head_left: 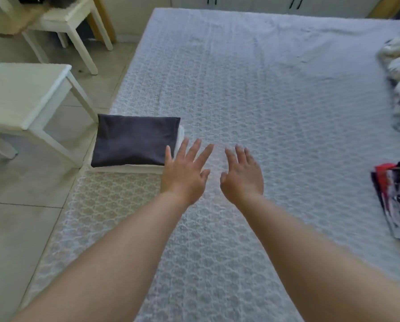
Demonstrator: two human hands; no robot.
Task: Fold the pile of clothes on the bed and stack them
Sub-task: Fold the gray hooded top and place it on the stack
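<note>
While both hands (214, 175) hover spread, empty, over bed (264, 101); dark folded garment (134, 141) beside left

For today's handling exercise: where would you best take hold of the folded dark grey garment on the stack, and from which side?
Slide flat fingers under the dark grey garment's near long edge, from the person's side. It lies flat and rectangular atop white folded pieces, with the left hand open beside it.
</note>
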